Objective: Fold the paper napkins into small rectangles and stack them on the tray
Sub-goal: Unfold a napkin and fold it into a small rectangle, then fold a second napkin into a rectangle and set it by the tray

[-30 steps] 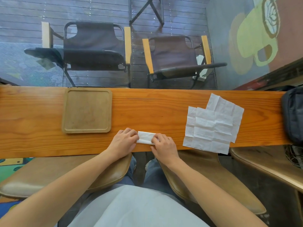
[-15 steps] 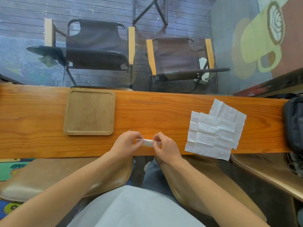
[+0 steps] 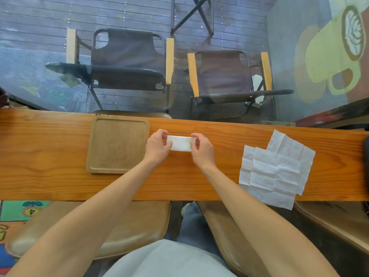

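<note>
A white napkin folded into a small rectangle (image 3: 181,143) is held just above the wooden counter, right of the tray. My left hand (image 3: 157,146) pinches its left end and my right hand (image 3: 201,149) pinches its right end. The square wooden tray (image 3: 117,144) lies on the counter at the left with nothing on it. A loose pile of unfolded white napkins (image 3: 275,168) lies on the counter at the right, its near corner hanging over the front edge.
The long wooden counter (image 3: 60,176) spans the view. Behind it, through glass, stand two folding chairs (image 3: 127,62) on dark decking. A dark bag (image 3: 367,156) sits at the counter's far right end. Brown stools (image 3: 95,224) stand below the front edge.
Both hands have lifted the folded napkin from the counter's near edge and carried it away from me and leftward, toward the tray. The napkin now faces flat up between them.
</note>
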